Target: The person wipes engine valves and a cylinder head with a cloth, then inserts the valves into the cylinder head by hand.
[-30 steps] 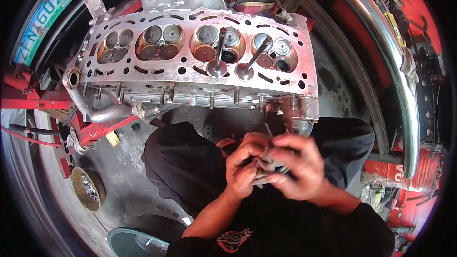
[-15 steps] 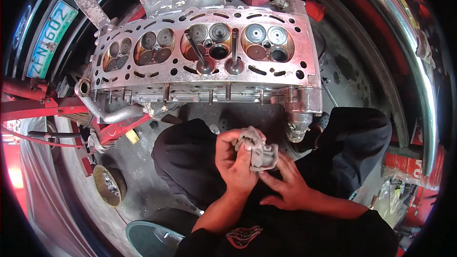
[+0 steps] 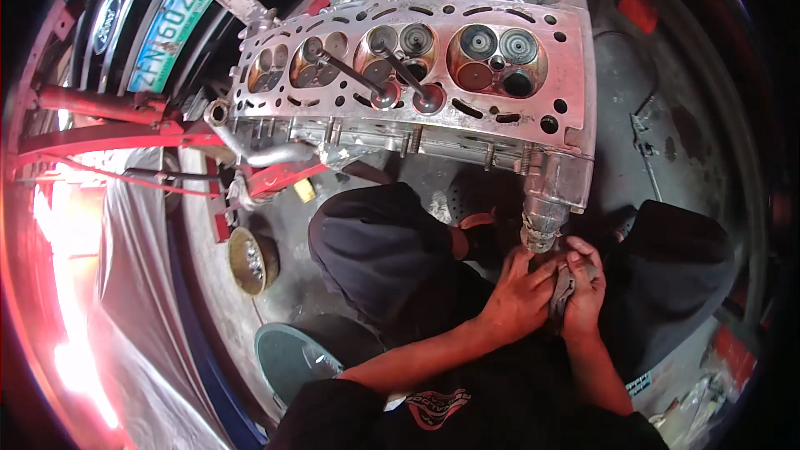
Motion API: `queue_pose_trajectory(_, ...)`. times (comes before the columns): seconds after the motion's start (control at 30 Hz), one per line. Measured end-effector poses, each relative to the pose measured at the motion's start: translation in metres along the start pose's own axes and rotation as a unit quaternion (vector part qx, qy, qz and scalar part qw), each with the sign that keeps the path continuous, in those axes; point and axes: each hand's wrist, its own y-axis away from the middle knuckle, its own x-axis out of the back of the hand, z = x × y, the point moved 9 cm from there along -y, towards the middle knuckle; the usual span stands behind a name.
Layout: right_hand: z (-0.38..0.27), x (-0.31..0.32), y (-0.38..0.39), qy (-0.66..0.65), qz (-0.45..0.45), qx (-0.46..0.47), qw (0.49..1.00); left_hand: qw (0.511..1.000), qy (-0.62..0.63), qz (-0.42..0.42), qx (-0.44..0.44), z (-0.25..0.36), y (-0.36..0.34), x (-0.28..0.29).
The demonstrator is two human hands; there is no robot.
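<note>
My right hand point(image 3: 587, 293) is closed round a crumpled grey rag point(image 3: 564, 287), low in front of my lap. Beside it, my left hand point(image 3: 518, 304) has its fingers bent toward the rag; whether anything is between them is hidden. Both hands are just below the rounded, dirty pipe end point(image 3: 542, 233) of a metal cylinder head point(image 3: 521, 112). Two engine valves, one valve point(image 3: 386, 97) left of another valve point(image 3: 429, 100), rest on the head's face with their stems slanting up and left. Other valve discs sit in the round combustion chambers.
A red metal stand point(image 3: 108, 143) is left of the head, near a car grille and plate. On the floor are a round bowl point(image 3: 252, 262) of small metal parts, a dark green tub point(image 3: 292, 342) and a yellow block point(image 3: 304, 191). A thin metal rod point(image 3: 650, 171) lies right.
Both hands have moved right and are now below the pipe end. The rag, earlier pinched in my left hand, is now in my right. The view has shifted, too.
</note>
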Motion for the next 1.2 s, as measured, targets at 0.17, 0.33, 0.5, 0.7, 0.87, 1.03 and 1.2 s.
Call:
queue_pose_trajectory(0.17,-0.012,0.014,-0.021,-0.068,0.001,0.021,0.997,0.962,0.273,0.002,0.032,-0.008,-0.003,-0.018)
queue_pose_trajectory(0.33,0.006,0.008,-0.024,-0.248,-0.01,-0.179,0.952,0.975,0.209,0.013,0.077,-0.01,-0.037,-0.025)
queue_pose_trajectory(0.5,0.0,-0.021,-0.007,-0.332,-0.166,-0.126,0.92,0.958,0.252,-0.064,0.124,-0.052,-0.035,-0.084)
queue_pose_trajectory(0.7,-0.006,0.001,-0.023,0.074,-0.139,0.062,0.986,0.841,0.503,-0.093,0.179,-0.101,-0.053,-0.087)
queue_pose_trajectory(0.87,0.039,0.022,-0.023,0.032,-0.077,0.006,0.996,0.907,0.417,0.006,0.064,-0.064,-0.038,-0.114)
queue_pose_trajectory(1.03,-0.035,-0.029,0.003,0.389,-0.202,0.086,0.895,0.871,0.418,0.098,0.236,-0.13,-0.033,-0.11)
queue_pose_trajectory(1.2,-0.203,-0.139,0.039,0.398,-0.131,0.477,0.773,0.855,0.357,0.238,0.292,-0.143,-0.015,-0.061)
